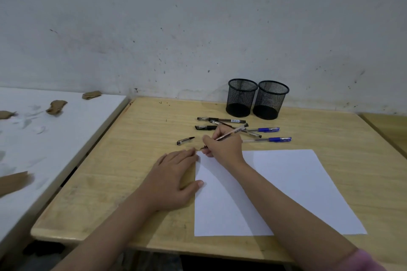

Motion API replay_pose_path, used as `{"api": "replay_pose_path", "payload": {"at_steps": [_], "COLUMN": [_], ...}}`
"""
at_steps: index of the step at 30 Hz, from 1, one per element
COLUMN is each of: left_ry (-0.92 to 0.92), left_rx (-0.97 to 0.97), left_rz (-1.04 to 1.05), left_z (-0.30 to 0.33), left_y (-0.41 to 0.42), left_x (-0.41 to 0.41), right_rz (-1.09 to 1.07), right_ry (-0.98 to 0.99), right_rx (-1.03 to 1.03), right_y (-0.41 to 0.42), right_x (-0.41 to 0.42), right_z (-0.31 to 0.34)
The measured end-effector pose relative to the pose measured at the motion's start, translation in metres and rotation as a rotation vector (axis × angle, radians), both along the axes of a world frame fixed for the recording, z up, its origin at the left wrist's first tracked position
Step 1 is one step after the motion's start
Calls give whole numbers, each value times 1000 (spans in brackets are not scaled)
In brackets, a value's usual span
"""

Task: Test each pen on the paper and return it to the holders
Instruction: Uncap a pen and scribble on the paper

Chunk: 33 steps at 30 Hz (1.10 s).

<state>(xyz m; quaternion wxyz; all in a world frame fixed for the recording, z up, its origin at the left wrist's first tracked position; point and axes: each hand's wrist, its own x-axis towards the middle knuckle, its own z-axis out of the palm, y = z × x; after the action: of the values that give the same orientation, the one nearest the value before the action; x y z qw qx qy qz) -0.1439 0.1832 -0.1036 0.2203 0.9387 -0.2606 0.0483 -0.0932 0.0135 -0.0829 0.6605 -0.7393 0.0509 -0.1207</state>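
Observation:
A white sheet of paper [286,187] lies on the wooden table [123,160]. My right hand [224,145] grips a clear pen [233,133], its tip down at the paper's top left corner. My left hand [174,178] lies flat, fingers spread, pressing the paper's left edge. A black pen cap [185,140] lies loose left of my right hand. Several pens [221,120] lie in a heap behind my hand, two of them with blue caps [280,139]. Two black mesh holders [241,98] [271,100] stand upright side by side near the wall; I see no pens in them.
A white table [44,138] adjoins on the left with brown torn scraps [56,106] on it. A grey stained wall [198,28] rises right behind the holders. Another wooden surface [389,127] shows at the far right edge.

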Motion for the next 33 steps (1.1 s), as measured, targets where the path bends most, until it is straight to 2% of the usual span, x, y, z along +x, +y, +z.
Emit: {"api": "replay_pose_path", "payload": {"at_steps": [11, 33], "left_ry": [-14, -31], "left_rx": [-23, -1], "left_rz": [16, 15], "left_z": [-1, 2], "left_y": [-1, -1], "left_x": [1, 0], "right_rz": [102, 133], "right_ry": [-53, -34], "right_rx": [-40, -81], "right_y": [-1, 0], "right_x": [1, 3], "right_z": [-6, -5]}}
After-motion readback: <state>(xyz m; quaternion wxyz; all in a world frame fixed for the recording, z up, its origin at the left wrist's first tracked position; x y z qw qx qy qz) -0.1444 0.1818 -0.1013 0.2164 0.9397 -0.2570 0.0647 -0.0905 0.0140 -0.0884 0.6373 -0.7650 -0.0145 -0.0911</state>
